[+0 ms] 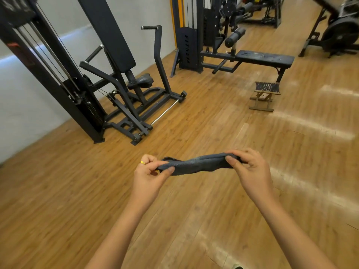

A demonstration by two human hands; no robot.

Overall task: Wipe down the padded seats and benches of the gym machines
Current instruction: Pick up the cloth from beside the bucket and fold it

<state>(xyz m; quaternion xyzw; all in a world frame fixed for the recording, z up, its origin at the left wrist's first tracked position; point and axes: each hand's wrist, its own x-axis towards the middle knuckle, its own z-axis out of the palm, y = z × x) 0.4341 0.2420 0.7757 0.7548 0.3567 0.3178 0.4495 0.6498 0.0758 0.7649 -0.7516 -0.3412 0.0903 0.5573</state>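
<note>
We see a dark grey-blue cloth [196, 165], a yellow ring [142, 162], black machines [108, 32] and bench pad [265, 57], a honey-brown plank floor [58, 191], a white wall [23, 105].

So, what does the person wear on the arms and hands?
Both forearms are bare as far as the view reaches: no sleeves, gloves, watch or bracelet. The left hand wears a yellow ring on one finger; the right hand shows no ring.

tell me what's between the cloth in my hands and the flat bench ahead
In the head view, bare wooden floor lies between the cloth and the flat bench; a small folding stool stands on it close to the bench.
</note>
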